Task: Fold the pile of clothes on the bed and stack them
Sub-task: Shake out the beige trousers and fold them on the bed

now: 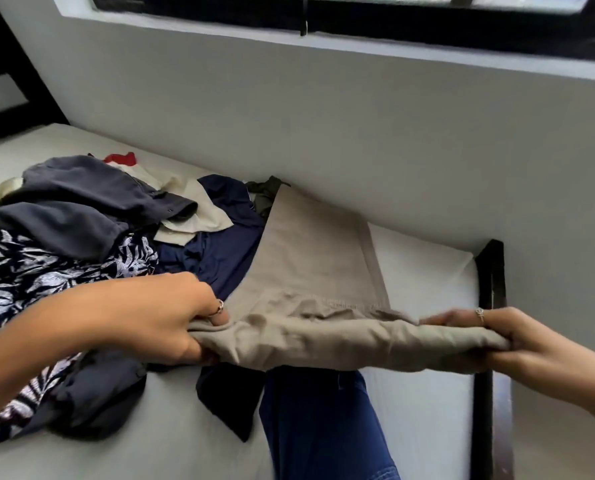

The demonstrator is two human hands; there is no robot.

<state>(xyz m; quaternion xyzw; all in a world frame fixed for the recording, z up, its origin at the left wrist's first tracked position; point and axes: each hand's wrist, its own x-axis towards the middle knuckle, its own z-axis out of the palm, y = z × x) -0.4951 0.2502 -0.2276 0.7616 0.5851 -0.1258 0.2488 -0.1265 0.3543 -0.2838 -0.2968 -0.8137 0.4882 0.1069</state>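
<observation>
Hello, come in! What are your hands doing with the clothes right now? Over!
Left hand and right hand each grip an end of the beige garment, stretched over the bed. Unfolded pile waits left. Nothing blocking.

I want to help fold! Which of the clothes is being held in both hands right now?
The beige trousers. The left hand and right hand grip their ends; the others just lie on the bed.
</observation>
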